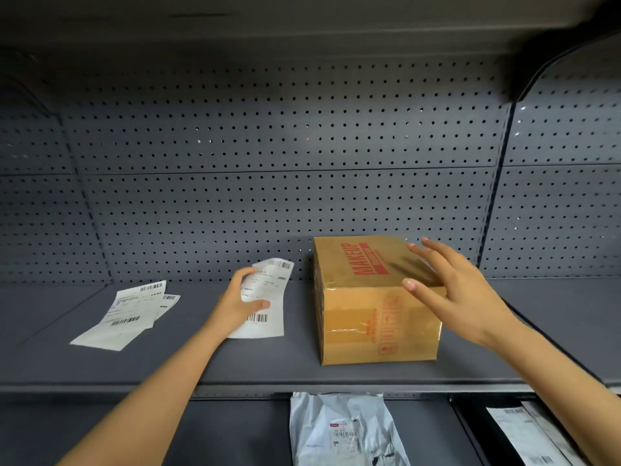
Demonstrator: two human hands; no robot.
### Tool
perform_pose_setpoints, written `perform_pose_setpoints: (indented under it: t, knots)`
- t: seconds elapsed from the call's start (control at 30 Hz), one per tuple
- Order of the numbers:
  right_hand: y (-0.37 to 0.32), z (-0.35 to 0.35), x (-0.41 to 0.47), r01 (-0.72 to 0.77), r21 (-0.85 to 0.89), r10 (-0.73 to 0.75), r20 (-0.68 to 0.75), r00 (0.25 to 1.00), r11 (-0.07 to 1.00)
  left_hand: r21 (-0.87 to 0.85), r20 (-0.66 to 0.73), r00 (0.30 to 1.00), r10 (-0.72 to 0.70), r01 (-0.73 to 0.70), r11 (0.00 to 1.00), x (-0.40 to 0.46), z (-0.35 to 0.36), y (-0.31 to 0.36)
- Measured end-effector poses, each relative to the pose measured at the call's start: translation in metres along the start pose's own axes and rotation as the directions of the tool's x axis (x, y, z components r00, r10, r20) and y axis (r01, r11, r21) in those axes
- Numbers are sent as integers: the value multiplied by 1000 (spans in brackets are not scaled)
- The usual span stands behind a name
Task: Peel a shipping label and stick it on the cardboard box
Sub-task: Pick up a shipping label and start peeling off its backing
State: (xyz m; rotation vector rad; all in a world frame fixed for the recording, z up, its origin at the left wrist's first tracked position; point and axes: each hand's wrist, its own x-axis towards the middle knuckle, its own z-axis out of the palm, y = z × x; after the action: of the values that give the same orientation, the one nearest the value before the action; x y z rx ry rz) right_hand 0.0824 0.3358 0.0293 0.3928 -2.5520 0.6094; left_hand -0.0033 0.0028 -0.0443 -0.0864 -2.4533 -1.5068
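A person stands at a grey metal shelf backed by a pegboard, with a cardboard box resting on the shelf as the centre of the scene. The box is brown, taped along its seams and printed in red, with the word "MAKEUP" legible on its top.

The right hand is above the box's top right edge, fingers spread and extended, palm facing the cardboard; whether it touches the box cannot be told. Left of the box, the left hand holds a white shipping label upright off the shelf, the thumb across its front and the fingers curled behind its upper edge, so the sheet is pinched between them. The label's top corner curls backward, and barcodes show at its top and bottom.

Farther left of the box, a few more labels lie flat and overlapping on the shelf. Below the box, on a lower level, sit a grey plastic mailer bag with a sticker on it and, to its right, further printed sheets.
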Motion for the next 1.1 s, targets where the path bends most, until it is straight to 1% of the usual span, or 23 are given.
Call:
perform_pose_setpoints:
  t: [0.1, 0.23, 0.33, 0.43, 0.57, 0.77, 0.87, 0.97, 1.0, 1.1]
  knots:
    - [3, -9, 0, 23, 9, -23, 10, 1000, 1000, -130, -77, 997, -15, 5, 991, -8, -3, 20]
    - [5, -22, -1, 55, 11, -55, 10, 998, 998, -276, -203, 979, 24, -81, 958, -20, -12, 57]
    - [6, -32, -5, 68, 26, -68, 17, 998, 997, -338, -270, 962, 39, -133, 932, -29, -19, 83]
    - [9, -41, -10, 88, 41, -89, 12, 996, 995, -327, -288, 953, 98, -194, 925, -43, -19, 111]
    - [10, -49, -14, 82, 119, -84, 15, 996, 990, -284, -260, 945, 199, -272, 920, -67, -4, 146]
    - [8, -58, -10, 73, 305, -85, 28, 996, 949, -333, -118, 949, 293, -316, 888, -97, 34, 178]
    - [6, -62, -2, 34, 436, -46, 18, 999, 899, -341, -84, 942, 325, -334, 879, -105, 48, 183]
    - [1, -68, 8, -18, 588, 5, 24, 1000, 809, -331, -40, 941, 337, -331, 884, -113, 58, 184]
    - [-1, -70, 11, -35, 618, 14, 39, 999, 786, -335, -24, 941, 337, -325, 884, -115, 60, 184]
    - [-4, -73, 15, -43, 640, -10, 79, 997, 767, -312, 12, 940, 341, -320, 894, -121, 65, 184]
